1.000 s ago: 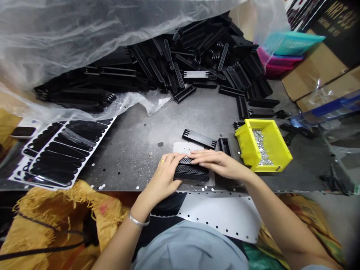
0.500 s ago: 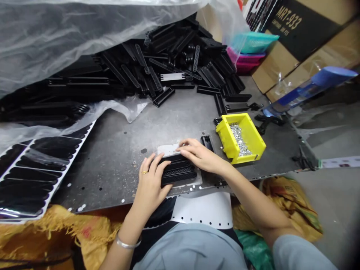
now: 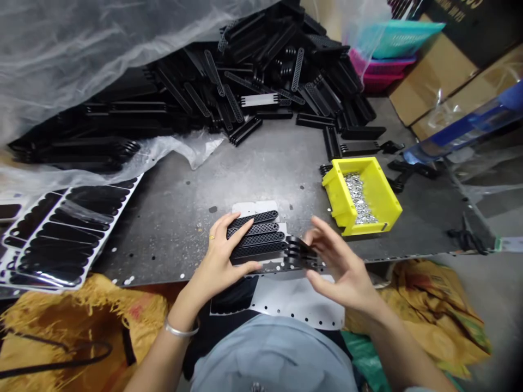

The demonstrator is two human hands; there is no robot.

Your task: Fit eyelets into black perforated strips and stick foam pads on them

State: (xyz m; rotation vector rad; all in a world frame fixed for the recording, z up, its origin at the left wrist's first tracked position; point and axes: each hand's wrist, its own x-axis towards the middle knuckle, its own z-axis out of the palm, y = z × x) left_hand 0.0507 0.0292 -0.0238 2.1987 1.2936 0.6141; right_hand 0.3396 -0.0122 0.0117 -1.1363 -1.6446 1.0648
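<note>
Over the table (image 3: 175,228), right hand (image 3: 343,267) blurred, black part (image 3: 300,251) half-hidden

Matt plastic grilles (image 3: 256,235), scuffed metal tabletop (image 3: 171,234)

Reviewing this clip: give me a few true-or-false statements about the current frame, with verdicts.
1. The left hand rests on black mesh-faced plastic strips. True.
2. The yellow plastic bin holds small silver metal pieces. True.
3. The right hand is inside the bin. False: it is apart from the bin, beside a black plastic piece.
4. The white-backed sheet of black oval strips lies right of the bin. False: that sheet lies left of both hands.
</note>
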